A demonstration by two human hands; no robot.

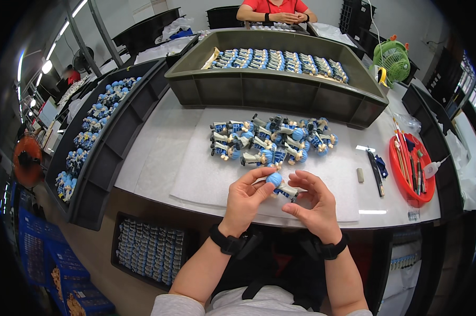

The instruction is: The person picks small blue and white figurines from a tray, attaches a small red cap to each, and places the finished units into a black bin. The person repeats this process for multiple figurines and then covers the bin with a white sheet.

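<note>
A small figurine (286,190) with a light-blue head and a pale and blue body is held above the near edge of the white sheet (195,181). My left hand (243,201) pinches it at the head between thumb and fingers. Around its foot end curves my right hand (318,204), thumb and fingers apart; whether a fingertip brushes the feet I cannot tell. Just beyond both hands lies a loose pile of similar figurines (269,141), turned various ways.
Behind the pile stands a large grey-green bin (269,89) with figurines in rows. A dark bin (116,145) of figurines is at left. On the right are a red tray (432,194) of brushes, a black pen-like tool (376,174) and a green fan (393,60). A person (275,8) sits opposite.
</note>
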